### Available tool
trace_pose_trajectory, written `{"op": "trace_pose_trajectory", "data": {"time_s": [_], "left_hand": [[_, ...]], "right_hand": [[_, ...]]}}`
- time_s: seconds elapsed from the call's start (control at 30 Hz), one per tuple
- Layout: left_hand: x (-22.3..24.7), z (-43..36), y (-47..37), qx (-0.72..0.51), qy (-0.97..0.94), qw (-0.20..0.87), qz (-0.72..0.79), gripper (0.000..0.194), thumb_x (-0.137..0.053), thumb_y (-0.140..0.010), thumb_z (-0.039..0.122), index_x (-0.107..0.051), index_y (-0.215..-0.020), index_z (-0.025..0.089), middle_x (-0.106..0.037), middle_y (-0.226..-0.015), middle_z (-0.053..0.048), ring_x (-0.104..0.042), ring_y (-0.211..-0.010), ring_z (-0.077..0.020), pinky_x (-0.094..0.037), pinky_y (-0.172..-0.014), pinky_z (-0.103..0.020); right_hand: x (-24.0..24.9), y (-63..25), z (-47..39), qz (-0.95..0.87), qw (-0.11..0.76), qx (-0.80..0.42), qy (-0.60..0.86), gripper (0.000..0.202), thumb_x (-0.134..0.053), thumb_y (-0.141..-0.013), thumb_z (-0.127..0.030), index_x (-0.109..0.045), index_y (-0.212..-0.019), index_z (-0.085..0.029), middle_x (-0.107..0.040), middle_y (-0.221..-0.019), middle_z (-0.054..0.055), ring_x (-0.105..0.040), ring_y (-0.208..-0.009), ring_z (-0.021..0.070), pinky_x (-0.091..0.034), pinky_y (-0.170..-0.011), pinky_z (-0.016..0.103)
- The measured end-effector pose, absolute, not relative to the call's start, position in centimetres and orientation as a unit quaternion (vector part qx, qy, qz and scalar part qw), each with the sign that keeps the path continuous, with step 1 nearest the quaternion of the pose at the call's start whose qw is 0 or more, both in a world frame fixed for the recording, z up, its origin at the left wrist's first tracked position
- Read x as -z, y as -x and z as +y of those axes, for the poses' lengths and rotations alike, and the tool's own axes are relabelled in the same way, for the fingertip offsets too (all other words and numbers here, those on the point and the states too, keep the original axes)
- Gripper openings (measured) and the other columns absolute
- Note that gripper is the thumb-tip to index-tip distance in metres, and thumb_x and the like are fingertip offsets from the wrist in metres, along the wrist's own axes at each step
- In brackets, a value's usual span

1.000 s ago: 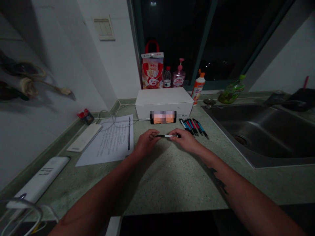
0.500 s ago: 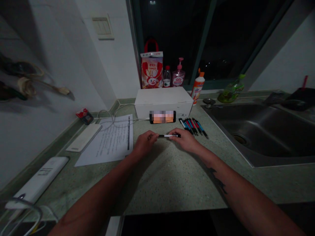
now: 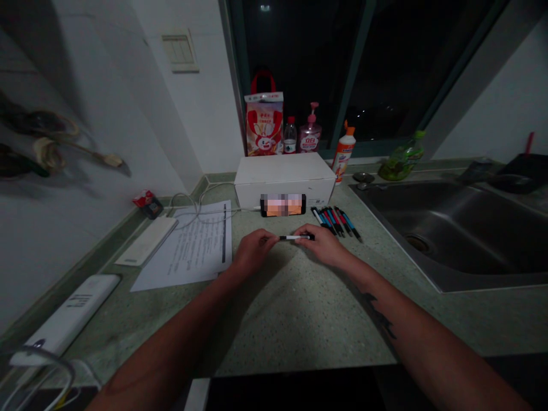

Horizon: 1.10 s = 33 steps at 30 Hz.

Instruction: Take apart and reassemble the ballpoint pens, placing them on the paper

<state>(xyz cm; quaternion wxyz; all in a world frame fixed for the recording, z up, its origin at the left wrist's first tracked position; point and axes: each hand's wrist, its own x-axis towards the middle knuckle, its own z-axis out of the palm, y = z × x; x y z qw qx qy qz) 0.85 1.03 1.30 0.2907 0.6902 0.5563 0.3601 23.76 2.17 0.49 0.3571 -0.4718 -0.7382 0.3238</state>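
A white pen with black ends [image 3: 291,237] lies level between my two hands, just above the counter [image 3: 295,319]. At its left end, my left hand [image 3: 256,250] pinches the black part between thumb and fingers. My right hand [image 3: 319,244] grips the other black end. Right behind my right hand, several pens [image 3: 336,221] in black, blue, red and white lie side by side. A phone [image 3: 283,205] with a lit, blurred screen leans against the white box [image 3: 285,171] beyond my hands.
Left of my hands lie a printed sheet [image 3: 192,251], a white flat box [image 3: 148,241] and a white power strip [image 3: 68,319] with cables. To the right is a steel sink [image 3: 432,279]. Behind the box stand a red bag [image 3: 264,125], a pump bottle [image 3: 310,134] and an orange-capped bottle [image 3: 344,154].
My left hand has shifted very slightly to the right along the pen's end. My right hand stays on the pen, and the view has tilted a little.
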Motion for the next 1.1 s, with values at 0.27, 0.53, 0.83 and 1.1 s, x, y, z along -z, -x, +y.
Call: {"op": "trace_pose_trajectory", "data": {"time_s": [0.27,0.53,0.83,1.1], "left_hand": [[-1.0,1.0,-1.1,-0.391,-0.676,0.321,0.536,0.013,-0.071,-0.082,0.026,-0.071,-0.093,0.021,-0.075,-0.092,-0.006,-0.069,-0.085,-0.0196,-0.053,-0.081,-0.033],[-1.7,1.6,-0.3,-0.431,-0.63,0.289,0.578,0.008,-0.065,-0.084,0.025,-0.069,-0.089,0.02,-0.073,-0.087,-0.004,-0.067,-0.082,-0.0185,-0.052,-0.078,-0.032],[-0.7,2.8,0.6,-0.544,-0.537,0.339,0.548,0.021,-0.066,-0.079,0.032,-0.065,-0.095,0.018,-0.064,-0.071,0.0,-0.061,-0.066,-0.0151,-0.049,-0.064,-0.028],[-0.5,2.1,-0.7,-0.433,-0.612,0.388,0.537,0.011,-0.068,-0.076,0.02,-0.064,-0.086,0.019,-0.07,-0.081,-0.002,-0.066,-0.076,-0.0161,-0.053,-0.074,-0.029]], "right_hand": [[0.0,-23.7,2.3,-0.739,0.353,-0.319,0.477,0.013,-0.067,-0.086,-0.026,-0.074,-0.096,-0.021,-0.076,-0.095,0.005,-0.067,-0.088,0.0219,-0.048,-0.08,0.034],[-0.1,-24.2,2.8,-0.719,0.39,-0.3,0.491,0.012,-0.065,-0.085,-0.028,-0.07,-0.094,-0.022,-0.073,-0.092,0.004,-0.065,-0.087,0.0217,-0.047,-0.079,0.033],[0.9,-24.5,3.7,-0.68,0.429,-0.305,0.511,0.017,-0.061,-0.086,-0.034,-0.067,-0.096,-0.021,-0.072,-0.093,0.005,-0.064,-0.087,0.0216,-0.048,-0.081,0.035],[1.1,-24.1,4.0,-0.602,0.483,-0.418,0.479,0.03,-0.062,-0.085,-0.05,-0.059,-0.096,-0.022,-0.07,-0.086,0.005,-0.068,-0.078,0.0204,-0.051,-0.072,0.035]]}}
